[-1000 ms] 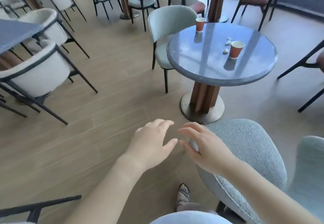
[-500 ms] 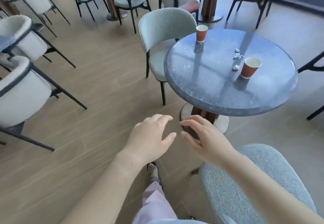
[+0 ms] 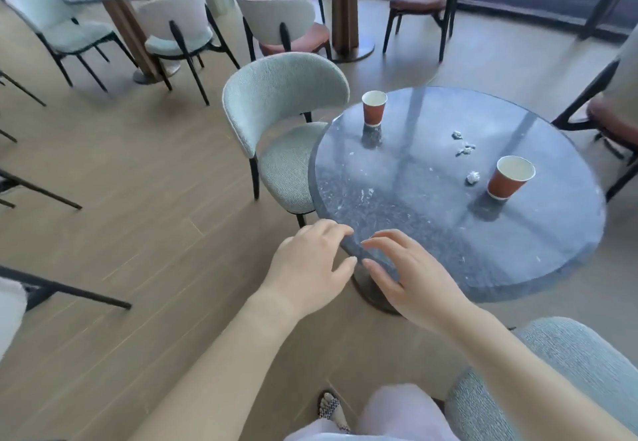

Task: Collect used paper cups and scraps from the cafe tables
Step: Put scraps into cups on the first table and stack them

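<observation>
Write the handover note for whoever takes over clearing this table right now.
Left hand: open, empty, by the table's near edge.
Right hand: open, empty, above that edge.
Things: far cup upright at the table's far left; near cup upright at its right; scraps lying between the cups.
Done: nothing picked up yet.
Left: both cups and all scraps.

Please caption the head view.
Open left hand and right hand hover by a round table bearing two paper cups and scraps.
</observation>
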The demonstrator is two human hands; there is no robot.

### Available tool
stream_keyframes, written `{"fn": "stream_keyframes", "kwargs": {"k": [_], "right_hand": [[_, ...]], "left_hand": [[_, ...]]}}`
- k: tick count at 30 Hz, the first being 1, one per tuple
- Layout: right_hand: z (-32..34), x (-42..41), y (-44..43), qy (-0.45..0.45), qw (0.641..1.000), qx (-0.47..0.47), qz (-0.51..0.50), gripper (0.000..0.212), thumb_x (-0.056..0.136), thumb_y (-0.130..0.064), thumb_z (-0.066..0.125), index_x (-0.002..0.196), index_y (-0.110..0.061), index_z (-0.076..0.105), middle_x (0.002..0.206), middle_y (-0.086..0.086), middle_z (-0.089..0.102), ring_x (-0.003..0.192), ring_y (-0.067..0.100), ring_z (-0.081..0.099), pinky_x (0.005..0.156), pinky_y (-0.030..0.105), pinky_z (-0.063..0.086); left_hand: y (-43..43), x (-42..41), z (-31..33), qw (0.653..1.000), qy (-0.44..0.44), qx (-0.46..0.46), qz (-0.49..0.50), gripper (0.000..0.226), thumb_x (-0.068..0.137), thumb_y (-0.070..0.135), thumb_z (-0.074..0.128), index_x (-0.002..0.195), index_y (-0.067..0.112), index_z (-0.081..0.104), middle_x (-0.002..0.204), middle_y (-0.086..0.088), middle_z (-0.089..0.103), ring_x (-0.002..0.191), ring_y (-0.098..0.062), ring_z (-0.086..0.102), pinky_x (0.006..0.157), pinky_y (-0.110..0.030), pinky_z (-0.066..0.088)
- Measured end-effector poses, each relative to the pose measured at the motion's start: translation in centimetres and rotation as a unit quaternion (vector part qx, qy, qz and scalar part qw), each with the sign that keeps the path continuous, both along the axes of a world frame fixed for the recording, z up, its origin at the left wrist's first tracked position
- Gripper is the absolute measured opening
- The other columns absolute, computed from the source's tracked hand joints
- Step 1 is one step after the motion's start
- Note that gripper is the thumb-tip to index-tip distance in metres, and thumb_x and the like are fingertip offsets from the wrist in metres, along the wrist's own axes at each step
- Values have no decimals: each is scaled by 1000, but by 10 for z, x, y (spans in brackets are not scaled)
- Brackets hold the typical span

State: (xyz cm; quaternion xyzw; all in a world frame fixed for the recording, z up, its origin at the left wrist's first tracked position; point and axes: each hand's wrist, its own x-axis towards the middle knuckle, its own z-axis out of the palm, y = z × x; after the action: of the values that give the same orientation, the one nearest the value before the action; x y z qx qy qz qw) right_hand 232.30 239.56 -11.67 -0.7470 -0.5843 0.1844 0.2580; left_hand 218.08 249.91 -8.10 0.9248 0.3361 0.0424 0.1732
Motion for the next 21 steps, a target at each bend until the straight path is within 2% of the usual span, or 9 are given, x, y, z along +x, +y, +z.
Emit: {"fn": "stream_keyframes", "kwargs": {"k": [10, 21], "right_hand": [[-9, 58, 86, -3, 998, -23, -52, 34, 92, -40, 44, 121, -23, 52, 124, -7, 48, 112, 16, 49, 91, 36, 44], [-19, 169, 174, 1, 994, -15, -110, 33, 92, -38, 46, 121, -22, 51, 121, -8, 49, 109, 16, 51, 88, 35, 45]], "left_hand": [[104, 73, -12, 996, 37, -3, -78, 42, 90, 41, 46, 130, 29, 42, 129, 10, 48, 119, -15, 46, 97, -37, 41], [209, 199, -24, 989, 43, 34, -137, 37, 91, 42, 45, 126, 29, 47, 126, 9, 53, 115, -14, 50, 94, -35, 42]]}}
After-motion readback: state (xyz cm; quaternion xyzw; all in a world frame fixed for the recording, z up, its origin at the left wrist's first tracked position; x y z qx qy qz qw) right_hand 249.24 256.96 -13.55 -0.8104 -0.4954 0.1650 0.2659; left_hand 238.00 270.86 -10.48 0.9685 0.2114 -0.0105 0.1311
